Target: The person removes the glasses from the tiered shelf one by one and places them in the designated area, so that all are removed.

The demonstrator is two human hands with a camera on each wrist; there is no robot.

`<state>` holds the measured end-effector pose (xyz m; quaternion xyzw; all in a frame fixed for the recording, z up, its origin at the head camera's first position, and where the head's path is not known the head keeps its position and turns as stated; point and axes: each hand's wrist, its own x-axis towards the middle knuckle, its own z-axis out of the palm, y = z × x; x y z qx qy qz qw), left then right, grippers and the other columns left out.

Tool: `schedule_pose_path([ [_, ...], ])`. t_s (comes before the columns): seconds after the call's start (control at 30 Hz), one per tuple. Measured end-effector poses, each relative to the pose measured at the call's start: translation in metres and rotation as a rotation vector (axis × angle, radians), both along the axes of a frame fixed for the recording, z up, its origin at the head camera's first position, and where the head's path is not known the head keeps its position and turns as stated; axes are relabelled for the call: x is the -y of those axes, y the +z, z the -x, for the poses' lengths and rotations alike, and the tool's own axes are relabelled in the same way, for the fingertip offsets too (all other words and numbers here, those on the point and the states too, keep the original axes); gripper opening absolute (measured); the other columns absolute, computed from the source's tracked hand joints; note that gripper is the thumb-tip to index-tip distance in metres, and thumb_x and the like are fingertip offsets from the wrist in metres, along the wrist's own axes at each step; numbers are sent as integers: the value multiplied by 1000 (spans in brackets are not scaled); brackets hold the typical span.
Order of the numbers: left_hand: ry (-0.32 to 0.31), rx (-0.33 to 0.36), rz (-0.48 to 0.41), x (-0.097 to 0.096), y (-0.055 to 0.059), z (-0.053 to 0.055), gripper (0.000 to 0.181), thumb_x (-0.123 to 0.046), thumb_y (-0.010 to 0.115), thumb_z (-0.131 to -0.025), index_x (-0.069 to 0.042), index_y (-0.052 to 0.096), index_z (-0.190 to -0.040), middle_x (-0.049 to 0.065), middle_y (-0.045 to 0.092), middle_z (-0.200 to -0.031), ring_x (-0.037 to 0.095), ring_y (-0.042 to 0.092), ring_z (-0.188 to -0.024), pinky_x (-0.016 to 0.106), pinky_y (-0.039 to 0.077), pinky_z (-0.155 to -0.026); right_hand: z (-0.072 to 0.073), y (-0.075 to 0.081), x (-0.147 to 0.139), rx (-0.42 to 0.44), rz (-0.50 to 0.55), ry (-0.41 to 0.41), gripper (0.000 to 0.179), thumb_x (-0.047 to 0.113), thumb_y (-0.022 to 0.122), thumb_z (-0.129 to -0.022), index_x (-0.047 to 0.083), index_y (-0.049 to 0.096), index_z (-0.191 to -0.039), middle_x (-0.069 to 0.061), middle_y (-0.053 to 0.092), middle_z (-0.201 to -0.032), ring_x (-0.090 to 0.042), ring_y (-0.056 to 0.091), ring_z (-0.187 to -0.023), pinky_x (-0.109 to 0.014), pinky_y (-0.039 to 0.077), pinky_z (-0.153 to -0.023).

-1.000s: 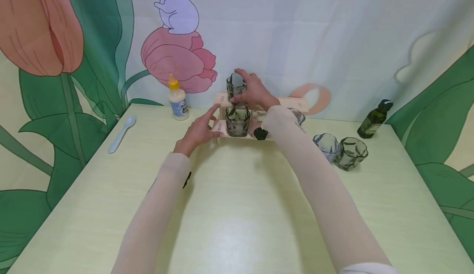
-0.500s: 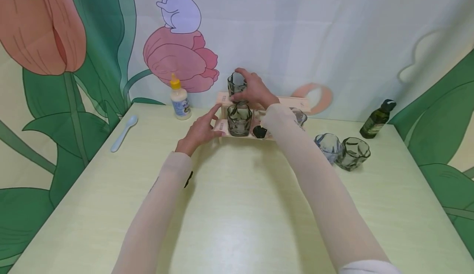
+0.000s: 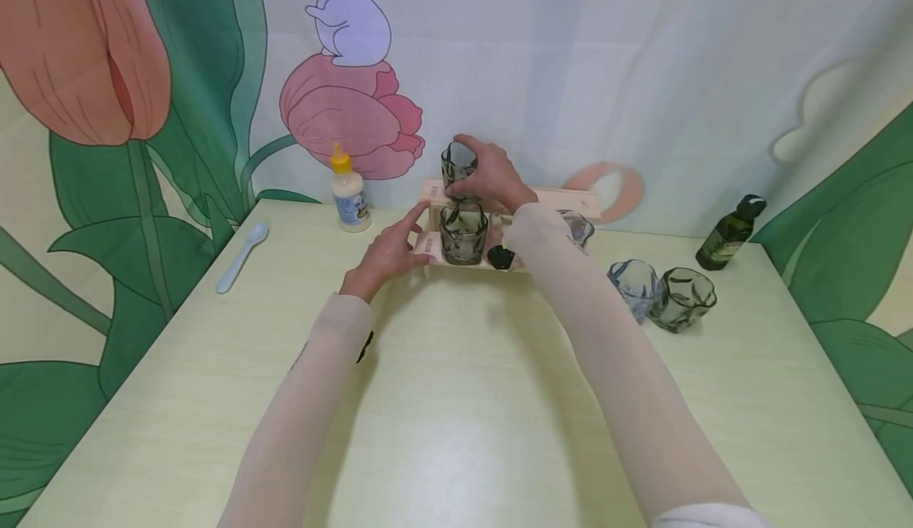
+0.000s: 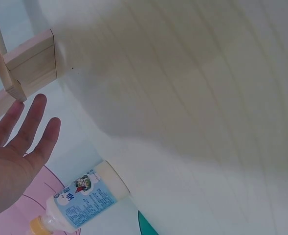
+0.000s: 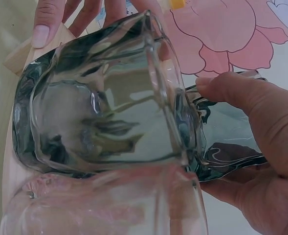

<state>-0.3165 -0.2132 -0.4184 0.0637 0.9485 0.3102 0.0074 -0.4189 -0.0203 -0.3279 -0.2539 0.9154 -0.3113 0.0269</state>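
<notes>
In the head view, my right hand point(image 3: 490, 173) holds a smoky grey glass point(image 3: 457, 165) upright at the left end of the upper step of a two-step wooden rack point(image 3: 559, 200). Thumb and fingers lie on opposite sides of that glass in the right wrist view. My left hand point(image 3: 388, 254) touches the rack's left end, thumb at the lower step and fingers spread fairly straight. A second grey glass point(image 3: 464, 235) stands on the lower step, with a clear pinkish glass point(image 5: 99, 208) beside it. My right sleeve partly hides another glass point(image 3: 576, 227) farther right.
A bluish glass point(image 3: 633, 284) and a grey glass point(image 3: 682, 300) stand close together right of the rack. A dark green bottle point(image 3: 729, 233) is at the back right. Left of the rack are a yellow-capped bottle point(image 3: 349, 199) and a pale blue spoon point(image 3: 242, 258).
The whole head view has shifted slightly. Both hands keep their places at the rack, the right one still holding the grey glass on the upper step.
</notes>
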Motion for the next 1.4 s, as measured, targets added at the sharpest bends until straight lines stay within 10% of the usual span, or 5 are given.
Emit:
schedule_pose_path([
  [1.4, 8, -6, 10, -1, -1, 0, 99, -24, 80, -86, -37, 15, -159, 13, 55, -141, 34, 63, -110, 50, 53, -90, -23, 34, -80, -72, 31, -37, 91, 31, 80, -83, 26, 29, -158, -20, 49, -140, -34, 50, -120, -56, 44, -99],
])
